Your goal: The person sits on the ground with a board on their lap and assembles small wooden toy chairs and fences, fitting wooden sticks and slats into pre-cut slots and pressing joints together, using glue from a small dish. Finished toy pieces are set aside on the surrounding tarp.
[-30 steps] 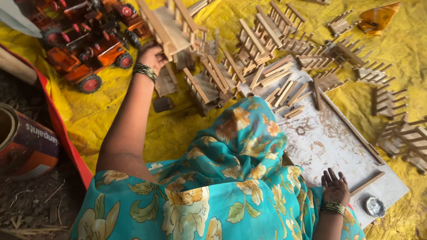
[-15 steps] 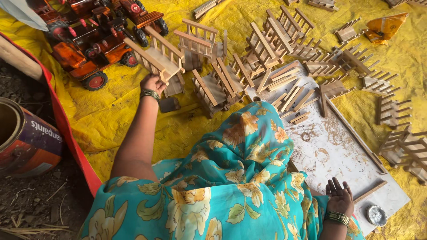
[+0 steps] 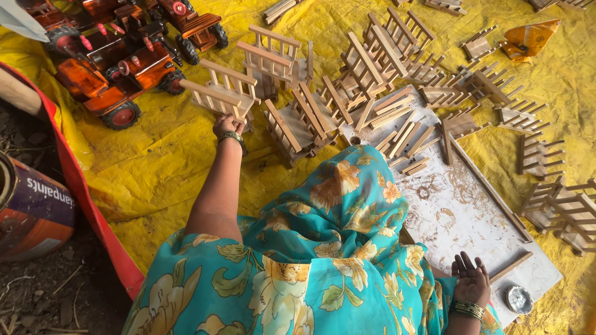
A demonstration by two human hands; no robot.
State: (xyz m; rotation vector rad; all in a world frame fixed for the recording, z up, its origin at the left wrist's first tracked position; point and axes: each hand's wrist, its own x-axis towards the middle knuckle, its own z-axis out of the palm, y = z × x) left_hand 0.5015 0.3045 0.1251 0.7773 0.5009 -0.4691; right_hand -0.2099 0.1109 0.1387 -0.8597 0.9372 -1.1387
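Right hand: the right hand (image 3: pixel 472 282) lies flat at the near edge of the white work board (image 3: pixel 472 217), fingers spread apart, holding nothing; a small round tin (image 3: pixel 518 299) is just beside it.
Left hand: the left hand (image 3: pixel 228 126) is stretched forward, fingers closed on the near end of a wooden slatted frame (image 3: pixel 225 93).
Frame position: the frame is on the yellow cloth (image 3: pixel 155 167), directly ahead of the left fingers; its long axis runs from left to right, a little tilted. The left hand is much nearer to it.
Farther: red toy tractors (image 3: pixel 118 68) stand beyond, to the left.
Change: half a second ago the frame was held higher and closer to the tractors; now it is lower and nearer to the person.
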